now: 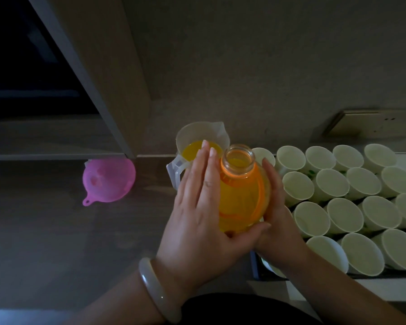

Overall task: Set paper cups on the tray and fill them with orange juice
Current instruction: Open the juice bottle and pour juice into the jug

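1. Your left hand (197, 207) lies flat on the left side of the bottle (242, 184). Its fingers are straight and close together. Its thumb reaches under the bottle.
2. Your right hand (277, 207) cups the right side of the bottle, with its fingers bent round it. The bottle sits between both hands.
3. The bottle is see-through with orange bands. It has no lid on, and its mouth points up at you. It is nearly full of orange juice (234, 207).
4. The bottle is right at the left edge of the tray (253, 266). You cannot tell if its bottom rests on anything.
5. The tray lies on the right side of the counter (56, 231) and runs out of the picture on the right.
6. Paper cups (333, 184) stand on the tray in rows, packed so close that they touch. The ones you can look into look empty.
7. A clear jug (202, 134) stands at the back edge of the counter, just behind your left fingertips. It has some orange juice in the bottom. Its handle sticks out to the left.
8. A pink funnel (109, 180) lies near the back edge of the counter, well to the left of the jug.
9. A pale bracelet (158, 289) sits on your left wrist.
10. A wall plate (373, 124) is on the wall behind the cups.
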Action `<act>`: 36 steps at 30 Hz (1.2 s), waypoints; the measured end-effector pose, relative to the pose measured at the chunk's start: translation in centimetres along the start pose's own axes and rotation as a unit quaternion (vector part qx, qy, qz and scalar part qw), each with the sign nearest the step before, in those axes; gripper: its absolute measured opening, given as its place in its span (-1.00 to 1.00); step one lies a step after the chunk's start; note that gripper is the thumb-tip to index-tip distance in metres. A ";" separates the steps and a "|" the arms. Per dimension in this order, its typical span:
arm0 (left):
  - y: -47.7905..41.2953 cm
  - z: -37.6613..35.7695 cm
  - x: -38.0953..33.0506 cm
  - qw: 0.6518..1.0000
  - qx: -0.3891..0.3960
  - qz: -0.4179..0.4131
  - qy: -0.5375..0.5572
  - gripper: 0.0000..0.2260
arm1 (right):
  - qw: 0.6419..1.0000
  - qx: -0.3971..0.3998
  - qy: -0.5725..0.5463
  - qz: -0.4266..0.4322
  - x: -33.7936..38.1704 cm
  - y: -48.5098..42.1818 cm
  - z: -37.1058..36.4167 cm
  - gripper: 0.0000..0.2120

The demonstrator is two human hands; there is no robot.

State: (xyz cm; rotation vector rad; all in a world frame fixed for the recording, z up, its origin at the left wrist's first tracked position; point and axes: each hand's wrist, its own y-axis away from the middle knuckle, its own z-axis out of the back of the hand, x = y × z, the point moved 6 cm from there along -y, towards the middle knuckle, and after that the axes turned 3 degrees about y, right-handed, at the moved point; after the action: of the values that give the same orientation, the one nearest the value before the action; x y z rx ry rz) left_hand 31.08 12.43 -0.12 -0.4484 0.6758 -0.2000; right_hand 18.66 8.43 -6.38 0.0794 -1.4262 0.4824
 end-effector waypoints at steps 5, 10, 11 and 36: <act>-0.3 -0.3 0.2 0.998 0.016 0.054 0.020 0.03 | 1.000 0.018 0.008 0.013 0.2 0.0 0.1 -0.02; -0.3 -0.4 0.1 0.999 -0.002 0.047 0.009 0.05 | 1.000 0.023 0.001 -0.007 -0.6 0.1 0.3 0.07; -0.3 -0.4 0.0 0.999 -0.007 0.046 0.005 0.05 | 1.000 0.025 0.000 -0.011 -0.8 0.0 0.2 0.07; -0.8 -0.8 -0.4 0.996 -0.044 -0.043 -0.066 0.04 | 1.000 -0.008 -0.006 -0.006 -2.0 -0.1 -0.3 0.09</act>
State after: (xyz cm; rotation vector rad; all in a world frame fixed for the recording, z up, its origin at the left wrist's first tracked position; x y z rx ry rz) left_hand 30.20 11.55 -0.09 -0.5715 0.5384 -0.2210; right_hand 18.84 7.84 -8.36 0.0780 -1.4408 0.4618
